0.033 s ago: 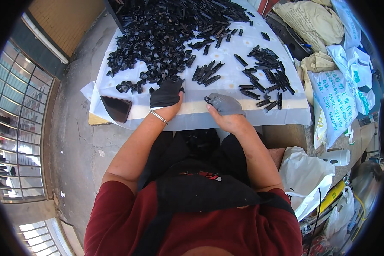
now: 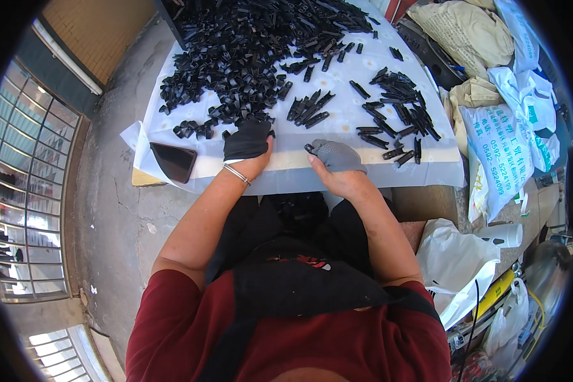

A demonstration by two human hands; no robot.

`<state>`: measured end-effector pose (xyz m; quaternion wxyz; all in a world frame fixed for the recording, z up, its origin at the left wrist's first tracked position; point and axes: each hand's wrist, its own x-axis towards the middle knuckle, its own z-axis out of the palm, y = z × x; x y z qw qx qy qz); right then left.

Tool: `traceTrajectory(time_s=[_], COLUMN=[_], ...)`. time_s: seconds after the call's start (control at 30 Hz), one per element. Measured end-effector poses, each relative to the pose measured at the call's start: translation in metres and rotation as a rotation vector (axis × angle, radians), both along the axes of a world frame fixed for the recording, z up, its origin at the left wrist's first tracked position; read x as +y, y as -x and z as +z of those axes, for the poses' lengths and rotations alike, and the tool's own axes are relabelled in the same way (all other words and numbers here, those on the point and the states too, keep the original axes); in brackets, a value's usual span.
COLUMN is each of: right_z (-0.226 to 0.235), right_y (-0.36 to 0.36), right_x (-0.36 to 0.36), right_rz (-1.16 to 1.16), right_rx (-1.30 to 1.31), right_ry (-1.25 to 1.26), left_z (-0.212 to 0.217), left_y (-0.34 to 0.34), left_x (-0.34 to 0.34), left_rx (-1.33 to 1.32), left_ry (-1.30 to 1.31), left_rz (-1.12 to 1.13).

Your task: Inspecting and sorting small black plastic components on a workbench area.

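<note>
Black-gloved left hand point(image 2: 248, 140) rests flat on clips point(image 2: 235, 63), unmoved (right hand point(image 2: 337, 156) pinches one).

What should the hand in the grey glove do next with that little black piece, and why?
Probably carry the little black piece over to the sorted group on the right. The right hand seems to pinch one piece at the table's near edge, while the left hand rests by the big unsorted heap. Straight pieces already lie grouped on that side.
</note>
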<state>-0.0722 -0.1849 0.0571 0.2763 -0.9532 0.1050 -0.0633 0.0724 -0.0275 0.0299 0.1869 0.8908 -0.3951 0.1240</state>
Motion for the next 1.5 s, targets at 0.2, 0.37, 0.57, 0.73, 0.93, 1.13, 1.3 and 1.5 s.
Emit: traceTrajectory(time_s=[0.2, 0.37, 0.57, 0.73, 0.93, 1.13, 1.3, 1.5], right_z=[0.005, 0.004, -0.011, -0.012, -0.011, -0.009, -0.029, -0.029], right_y=[-0.004, -0.004, -0.004, -0.003, 0.003, 0.002, 0.003, -0.002], right_x=[0.002, 0.004, 0.002, 0.003, 0.007, 0.016, 0.019, 0.019], right_rz=[0.001, -0.001, -0.013, -0.004, 0.069, 0.204, 0.267, 0.283], right_rx=[0.042, 0.032, -0.101, -0.137, -0.231, -0.202, -0.154, -0.137], right_ry=[0.035, 0.068, 0.094, 0.054, -0.123, -0.094, -0.076, -0.119], left_z=[0.000, -0.006, -0.005, -0.007, 0.006, 0.002, 0.008, 0.001], left_y=[-0.001, -0.002, -0.001, 0.004, 0.019, 0.026, 0.028, 0.023], left_x=[-0.002, -0.001, 0.001, 0.008, 0.011, 0.017, 0.017, 0.017], left_rx=[-0.030, -0.058, -0.030, -0.034, 0.074, 0.114, 0.174, 0.179], left_ry=[0.028, 0.088, 0.126, 0.140, 0.072, 0.067, 0.025, 0.079], left_rz=[-0.029, -0.024, -0.014, -0.083, -0.158, -0.223, -0.230, -0.252])
